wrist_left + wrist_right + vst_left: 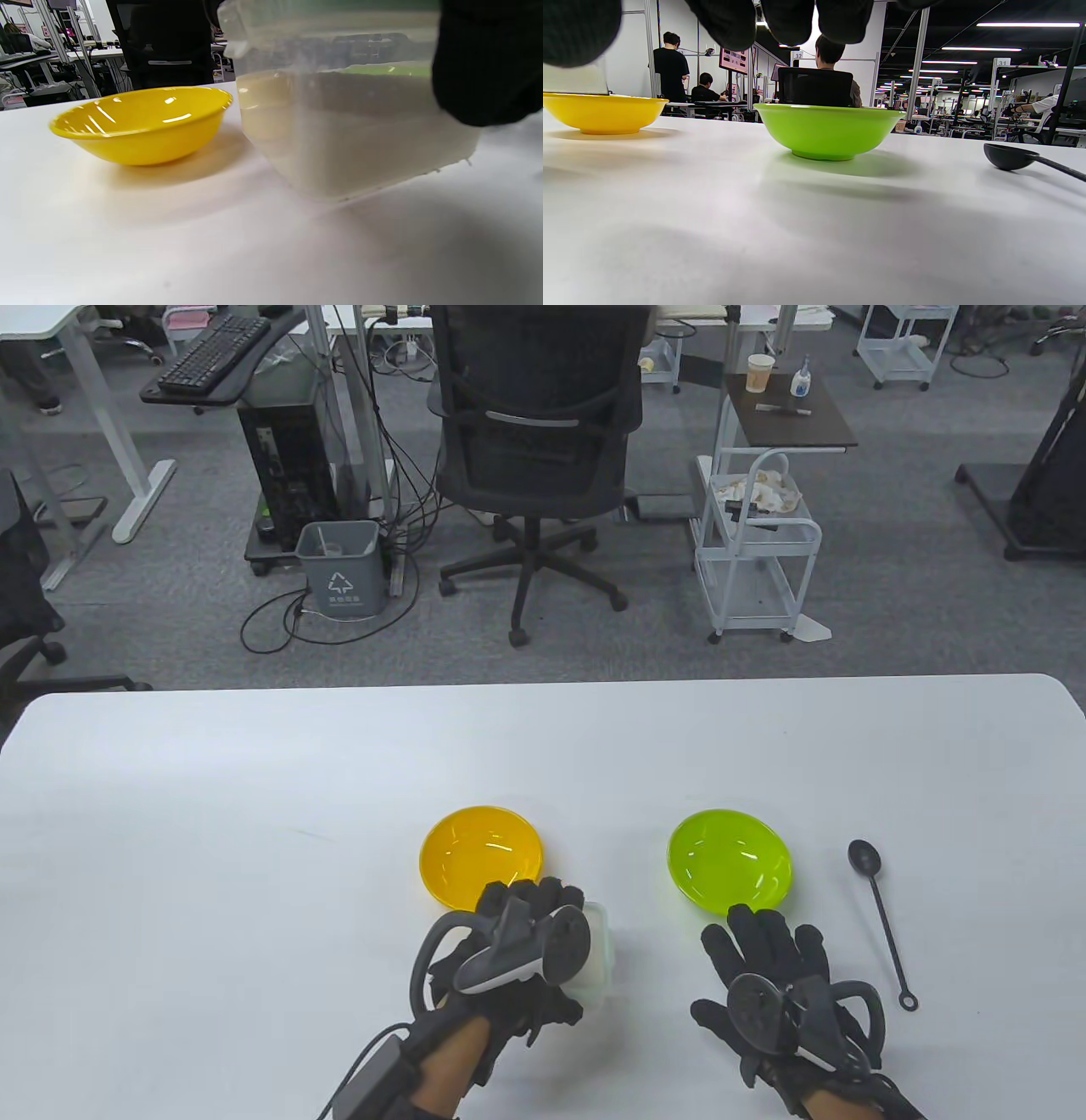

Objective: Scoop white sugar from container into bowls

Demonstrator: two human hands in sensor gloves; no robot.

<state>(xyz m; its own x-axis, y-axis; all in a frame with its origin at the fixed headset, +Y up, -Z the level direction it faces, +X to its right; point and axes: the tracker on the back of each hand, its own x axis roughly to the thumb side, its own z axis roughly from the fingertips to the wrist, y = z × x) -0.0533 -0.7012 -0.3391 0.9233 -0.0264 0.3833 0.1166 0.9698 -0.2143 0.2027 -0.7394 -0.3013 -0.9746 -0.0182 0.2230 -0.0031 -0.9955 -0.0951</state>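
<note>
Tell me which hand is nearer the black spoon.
Right. The right hand lies open just left of the spoon, not touching it; the left hand grips the sugar container farther away.

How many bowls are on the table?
2. The yellow bowl sits by the left hand; the green bowl sits just beyond the right hand.

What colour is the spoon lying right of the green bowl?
Black spoon, clearest in the table view.
</note>
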